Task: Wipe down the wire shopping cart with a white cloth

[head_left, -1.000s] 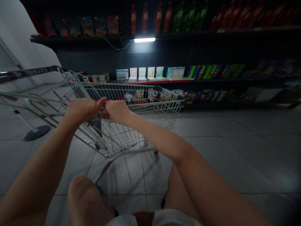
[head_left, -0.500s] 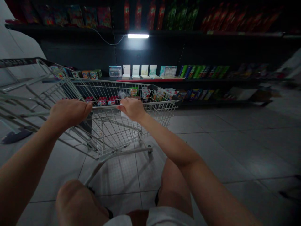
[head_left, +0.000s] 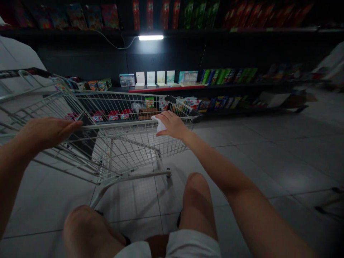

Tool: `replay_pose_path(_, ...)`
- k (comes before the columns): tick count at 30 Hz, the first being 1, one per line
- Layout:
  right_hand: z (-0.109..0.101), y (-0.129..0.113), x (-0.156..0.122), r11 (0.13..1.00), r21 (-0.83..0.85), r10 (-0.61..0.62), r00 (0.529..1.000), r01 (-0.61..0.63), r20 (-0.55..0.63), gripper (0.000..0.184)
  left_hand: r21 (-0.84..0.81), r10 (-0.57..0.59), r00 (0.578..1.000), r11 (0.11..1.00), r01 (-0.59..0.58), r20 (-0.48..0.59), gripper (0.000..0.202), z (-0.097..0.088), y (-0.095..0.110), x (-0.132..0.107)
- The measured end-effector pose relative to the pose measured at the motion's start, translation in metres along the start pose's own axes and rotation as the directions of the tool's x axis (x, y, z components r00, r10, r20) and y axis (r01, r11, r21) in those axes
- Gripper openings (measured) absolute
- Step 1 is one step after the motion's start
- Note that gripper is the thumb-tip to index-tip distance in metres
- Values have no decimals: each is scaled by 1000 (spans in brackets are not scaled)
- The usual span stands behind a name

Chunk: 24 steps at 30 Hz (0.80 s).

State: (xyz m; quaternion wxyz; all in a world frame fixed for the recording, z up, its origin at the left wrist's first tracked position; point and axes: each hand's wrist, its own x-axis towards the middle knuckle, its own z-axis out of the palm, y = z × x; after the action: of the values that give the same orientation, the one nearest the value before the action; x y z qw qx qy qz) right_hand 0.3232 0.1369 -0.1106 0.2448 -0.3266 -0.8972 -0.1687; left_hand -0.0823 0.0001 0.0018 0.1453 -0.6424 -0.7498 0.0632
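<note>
We see a cart (head_left: 120,124) of metal wire, which stands in front of us, sideways, on the tiled floor (head_left: 258,157). On the near top rail of this cart there is a small white cloth (head_left: 160,127), near the front end of the basket. The right hand (head_left: 172,124) is grasping the cloth: the fingers lie over the rail, the thumb is below on the near side, and the cloth comes out between them. The left hand (head_left: 47,132) lies palm down on the same rail, well apart from the right hand, toward the handle end, with the thumb pointing along the metal. Its other fingers are hidden from us, so we cannot tell if they are closed around the rail. Just beside this hand we notice a dark panel (head_left: 88,138) in the cart. Below the basket, one wheel (head_left: 168,172) is visible, and nearer to us are the two bent knees (head_left: 197,186).

Behind the cart stands a dark shelf (head_left: 177,87). Through the wires we see red boxes (head_left: 113,115) and a brown carton (head_left: 148,113). Above them, a lamp (head_left: 151,37) shines, and higher we find red bottles (head_left: 165,14) and green bottles (head_left: 200,14).
</note>
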Motion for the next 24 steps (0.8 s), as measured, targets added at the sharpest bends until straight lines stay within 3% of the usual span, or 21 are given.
replay_pose_path(3, -5, 2, 0, 997, 69, -42, 999, 40, 31, 78, -1, 124, 991, 992, -124, 52, 56, -15, 20, -1)
replay_pose_path(6, -7, 4, 2, 977, 213, -2, 1000, 3, -5, 56, -161, 191, 980, 970, -179, 56, 55, -26, 39, 7)
replay_pose_path(9, -3, -2, -3, 950, 312, 64, 992, -28, -106, 36, -305, 249, 955, 933, -191, 162, 55, -23, 50, 23)
replay_pose_path(12, 4, -26, -6, 924, 366, 225, 930, -109, -291, 25, -302, 280, 913, 934, -189, 297, 59, -16, 55, 35)
replay_pose_path(14, 13, -51, -1, 913, 386, 283, 888, -132, -364, 23, -302, 276, 907, 936, -179, 319, 61, -13, 58, 36)
replay_pose_path(16, 29, -79, 10, 923, 376, 230, 905, -86, -358, 23, -298, 260, 911, 940, -164, 320, 62, -15, 60, 33)
replay_pose_path(20, 81, -121, 20, 923, 359, -40, 964, 137, -263, 23, -263, 237, 917, 953, -154, 321, 62, -21, 63, 28)
replay_pose_path(22, 105, -129, 6, 911, 369, -116, 974, 183, -195, 23, -266, 247, 919, 949, -166, 306, 65, -20, 63, 28)
replay_pose_path(24, 121, -133, -20, 922, 359, -123, 988, 148, -91, 28, -280, 261, 920, 943, -179, 291, 69, -18, 62, 31)
